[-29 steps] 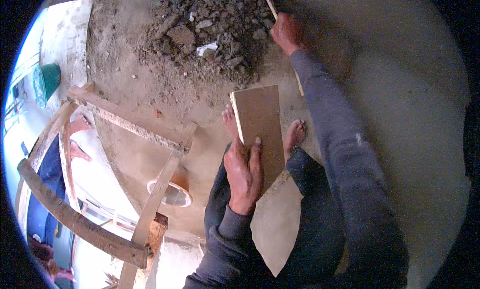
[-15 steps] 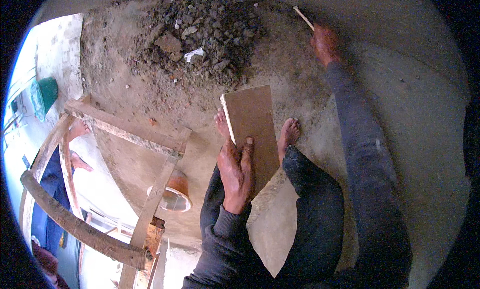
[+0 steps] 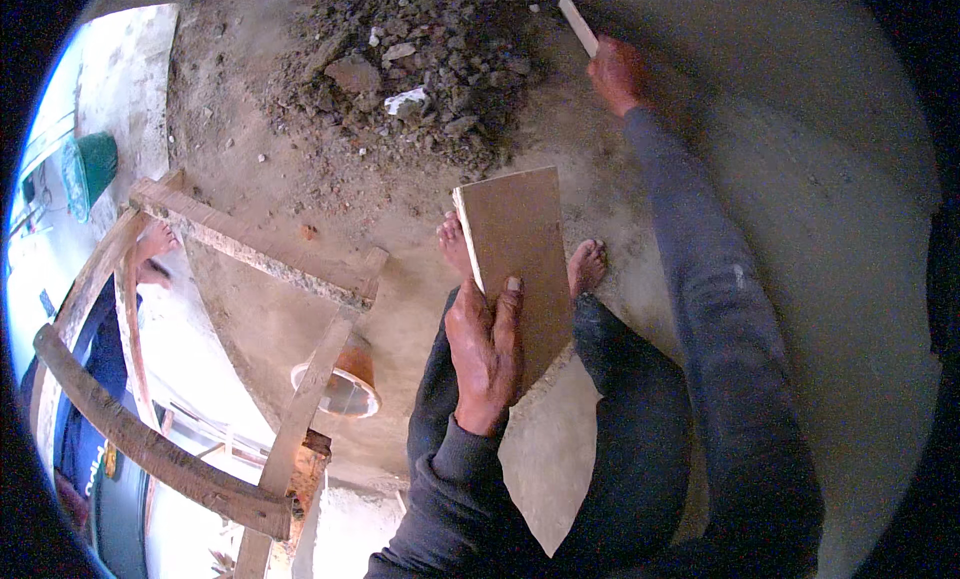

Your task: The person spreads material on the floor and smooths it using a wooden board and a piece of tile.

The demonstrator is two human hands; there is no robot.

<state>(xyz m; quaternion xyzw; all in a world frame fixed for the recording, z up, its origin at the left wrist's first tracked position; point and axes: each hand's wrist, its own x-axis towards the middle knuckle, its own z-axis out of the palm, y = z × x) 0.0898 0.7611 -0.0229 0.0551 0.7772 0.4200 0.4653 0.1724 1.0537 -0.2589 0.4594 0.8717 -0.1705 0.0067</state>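
My left hand (image 3: 485,354) grips a flat rectangular brown board (image 3: 522,244) with a pale left edge, the thumb lying across its face. The board is held out over my bare feet. Far to the right, my right hand (image 3: 618,74) is closed around a narrow, pale, straight-edged tool (image 3: 577,26) held close against the grey wall (image 3: 800,189). Only a thin side of that tool shows, so its exact kind cannot be made out.
A heap of dark rubble (image 3: 440,74) lies on the floor beyond the board. To the left stands a rough wooden frame (image 3: 250,241), with an orange bucket (image 3: 357,363) behind it. Farther left are a green tub (image 3: 97,174) and another person's dark blue clothing (image 3: 85,434).
My right hand has shifted left and slightly up along the wall, and its tool shows a broader side. The board and left hand sit slightly farther right in view. The other person has moved.
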